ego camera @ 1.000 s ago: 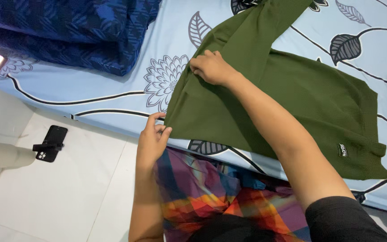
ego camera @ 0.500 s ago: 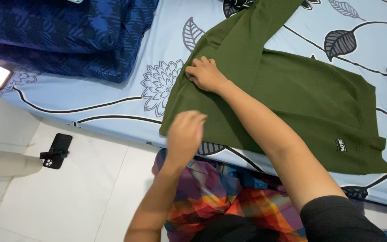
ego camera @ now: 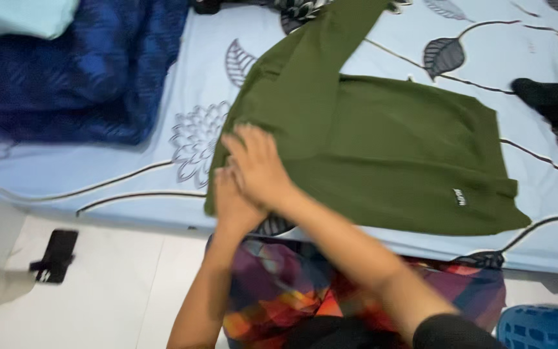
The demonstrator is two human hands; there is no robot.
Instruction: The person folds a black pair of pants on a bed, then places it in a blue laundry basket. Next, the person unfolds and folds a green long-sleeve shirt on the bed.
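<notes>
- Pressing flat, fingers (ego camera: pixel 243 139) of the right hand (ego camera: pixel 259 169) spread apart on the green garment (ego camera: pixel 382 155), gripping nothing.
- Lying under that hand, the left hand (ego camera: pixel 230 203), at the garment's lower left corner; fingers hidden, so cannot tell whether curled or flat.
- Spreading over the near edge of the bed (ego camera: pixel 130 174), on a light blue flowered sheet, one sleeve folded up toward the far edge.
- Resting at the bed's far left corner, a dark blue blanket (ego camera: pixel 79 77).
- Standing beside the bed on the white floor (ego camera: pixel 117 284), a black phone (ego camera: pixel 53 255).

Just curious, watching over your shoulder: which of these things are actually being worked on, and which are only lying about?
In use: olive green knitted garment; left hand; right hand, both on its near edge.

Lying about: dark blue patterned blanket; black phone; blue plastic basket; light blue floral bedsheet.
</notes>
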